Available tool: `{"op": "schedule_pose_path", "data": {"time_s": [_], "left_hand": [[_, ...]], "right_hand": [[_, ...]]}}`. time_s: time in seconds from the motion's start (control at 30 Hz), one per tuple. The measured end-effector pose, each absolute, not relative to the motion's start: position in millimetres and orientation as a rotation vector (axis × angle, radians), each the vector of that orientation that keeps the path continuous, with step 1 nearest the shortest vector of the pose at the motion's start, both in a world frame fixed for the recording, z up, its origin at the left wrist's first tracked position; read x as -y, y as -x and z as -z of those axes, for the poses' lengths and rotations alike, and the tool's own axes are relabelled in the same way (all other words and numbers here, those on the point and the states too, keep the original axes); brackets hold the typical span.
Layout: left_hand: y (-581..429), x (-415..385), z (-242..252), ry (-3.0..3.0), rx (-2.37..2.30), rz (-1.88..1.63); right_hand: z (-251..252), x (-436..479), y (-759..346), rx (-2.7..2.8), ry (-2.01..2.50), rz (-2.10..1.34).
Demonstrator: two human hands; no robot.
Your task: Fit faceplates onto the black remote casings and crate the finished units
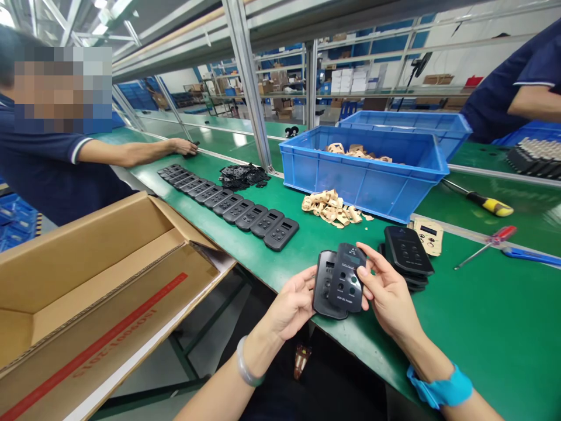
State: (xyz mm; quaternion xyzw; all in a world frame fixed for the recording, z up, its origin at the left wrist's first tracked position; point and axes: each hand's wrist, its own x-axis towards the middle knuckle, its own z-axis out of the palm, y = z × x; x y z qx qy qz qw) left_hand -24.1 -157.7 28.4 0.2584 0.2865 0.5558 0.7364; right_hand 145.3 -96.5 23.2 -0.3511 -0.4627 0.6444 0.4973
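My left hand (294,304) grips a black plastic cover (323,292) by its left side, over the table's near edge. Between the thumb and fingers of my right hand (388,286) is a glossy black faceplate sticker (349,278) with button holes and white print. It overlaps the right part of the cover; whether the two touch I cannot tell. Right of my right hand lies a stack of black faceplates (407,251), beside a tan backing sheet (428,235). A long row of black covers (280,230) runs away to the left.
Peeled tan paper scraps (333,207) lie before a blue bin (350,175). Two screwdrivers (486,202) and a blue knife (532,256) are at right. An open cardboard box (131,316) stands at left. A co-worker's hand (184,147) reaches over the far table, near black parts (243,175).
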Motion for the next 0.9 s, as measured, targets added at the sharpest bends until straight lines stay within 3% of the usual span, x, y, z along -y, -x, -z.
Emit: {"op": "schedule_pose_path", "data": {"time_s": [0.23, 0.53, 0.9], "left_hand": [[22.0, 157.9, -24.4, -0.56, -0.73, -1.228], [28.0, 158.7, -20.4, -0.509, -0.445, -1.177], [25.0, 160.3, -22.2, -0.495, -0.5, -1.198]], "right_hand": [[-22.1, 97.7, -144.9, 1.158, 0.823, -1.551], [-21.3, 95.6, -146.7, 1.134, 0.831, -1.552], [-20.2, 103.2, -145.5, 1.479, 0.827, -1.524]]}}
